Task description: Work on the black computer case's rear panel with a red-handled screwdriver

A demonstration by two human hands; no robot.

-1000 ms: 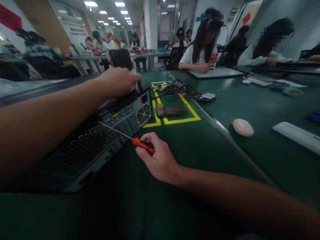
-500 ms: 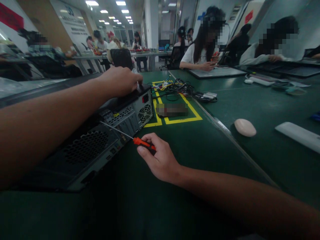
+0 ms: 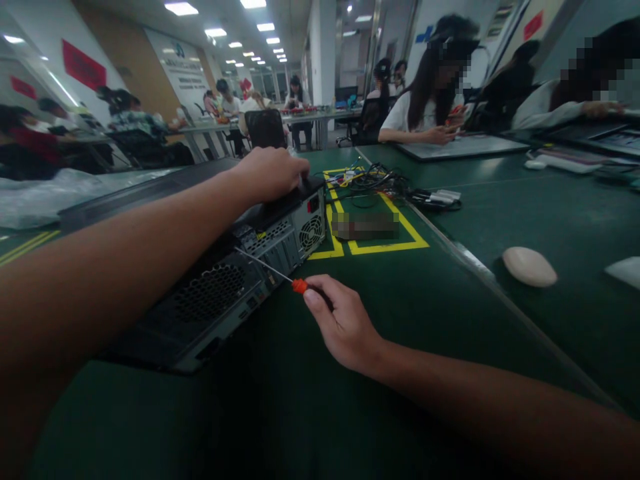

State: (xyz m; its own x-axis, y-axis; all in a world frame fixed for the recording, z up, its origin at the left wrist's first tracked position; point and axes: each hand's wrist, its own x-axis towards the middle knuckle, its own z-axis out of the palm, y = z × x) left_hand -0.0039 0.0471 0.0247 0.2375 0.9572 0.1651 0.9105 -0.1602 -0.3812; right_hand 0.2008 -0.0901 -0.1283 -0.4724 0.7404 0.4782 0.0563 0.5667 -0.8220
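A black and grey desktop computer case [image 3: 215, 293] lies on its side, its rear with vents, ports and a fan grille facing right. My left hand [image 3: 275, 175] reaches across it and grips the top edge near the far rear corner, fingers bent and fingertips partly hidden. In my right hand [image 3: 345, 323] is a screwdriver [image 3: 300, 286] with an orange and black handle, fingers wrapped round it. Its thin metal shaft points up and left to the rear edge of the case, where the tip meets it; whether a screw is there I cannot make out.
Behind the case lie a tangle of cables [image 3: 383, 179] and a blurred dark object [image 3: 370, 227] by yellow tape [image 3: 390, 249] on the green table [image 3: 430, 300]. A pale rounded object [image 3: 530, 267] sits right. Clear plastic wrap [image 3: 30, 200] lies left. Other people work beyond.
The view has swung left, so everything sits further right in it. Both hands keep their places, the screwdriver tip still at the case's rear edge; its handle has turned slightly.
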